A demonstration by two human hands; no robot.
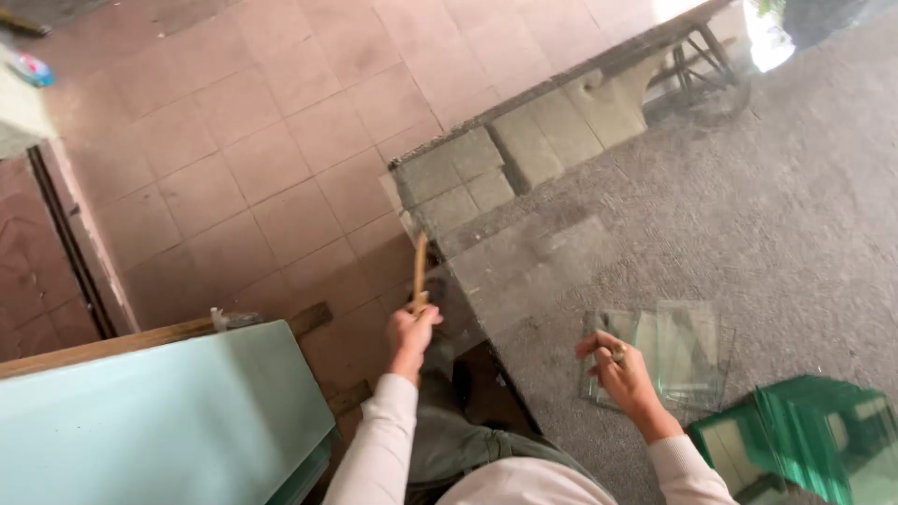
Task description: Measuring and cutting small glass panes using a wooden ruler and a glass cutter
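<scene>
My left hand (pixel 412 329) grips a thin wooden stick (pixel 420 266) that points up and away, just off the left edge of the grey carpeted worktable (pixel 767 215). On the table, my right hand (pixel 619 369) rests on small clear glass panes (pixel 687 351), with a small roundish object pinched in its fingers. A stack of green-edged glass pieces (pixel 804 440) lies just to the right of that hand. Both arms wear white sleeves.
Large pale green glass sheets (pixel 159 421) lean at the lower left against a wooden strip. Grey square pieces (pixel 468 173) lie at the table's far left corner. Pink floor tiles (pixel 243 140) spread to the left. A wooden trestle (pixel 697 51) stands beyond the table.
</scene>
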